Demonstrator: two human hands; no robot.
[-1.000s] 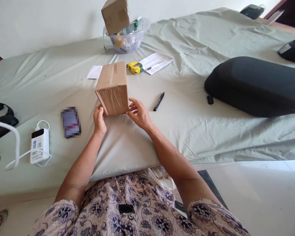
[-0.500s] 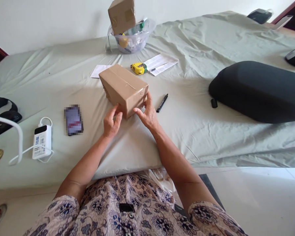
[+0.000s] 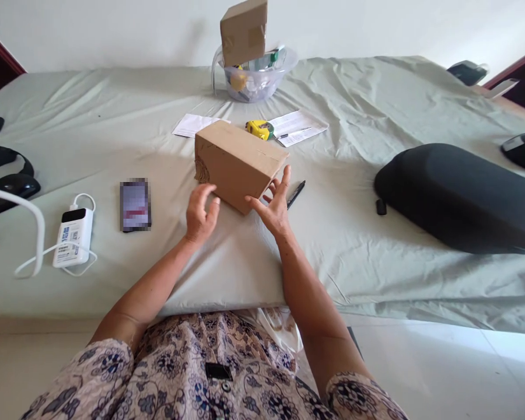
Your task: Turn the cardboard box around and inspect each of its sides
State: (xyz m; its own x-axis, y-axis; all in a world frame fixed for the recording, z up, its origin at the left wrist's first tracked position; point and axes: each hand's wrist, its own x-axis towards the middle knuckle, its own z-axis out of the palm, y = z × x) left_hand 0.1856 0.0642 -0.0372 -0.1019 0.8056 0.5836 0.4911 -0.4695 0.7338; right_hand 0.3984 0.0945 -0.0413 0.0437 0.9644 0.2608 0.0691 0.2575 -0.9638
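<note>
A closed brown cardboard box rests at a slant on the cloth-covered table in front of me, one long side facing me. My right hand grips its near right corner, thumb at the lower edge and fingers along the right end. Close to the lower left edge is my left hand, its thumb and fingers apart; whether the fingertips touch the cardboard I cannot tell. A black marker pen lies just right of my right hand. Behind the box sits a yellow and green tape measure.
Farther back, a clear plastic basket holds another cardboard box. Papers lie beside the tape measure. On the left are a phone and a white power bank with a cable. A large black padded object occupies the right.
The cardboard box has turned, so its long side now faces me and its taped seam is out of sight. My left hand has opened wider. The whole view has shifted slightly.
</note>
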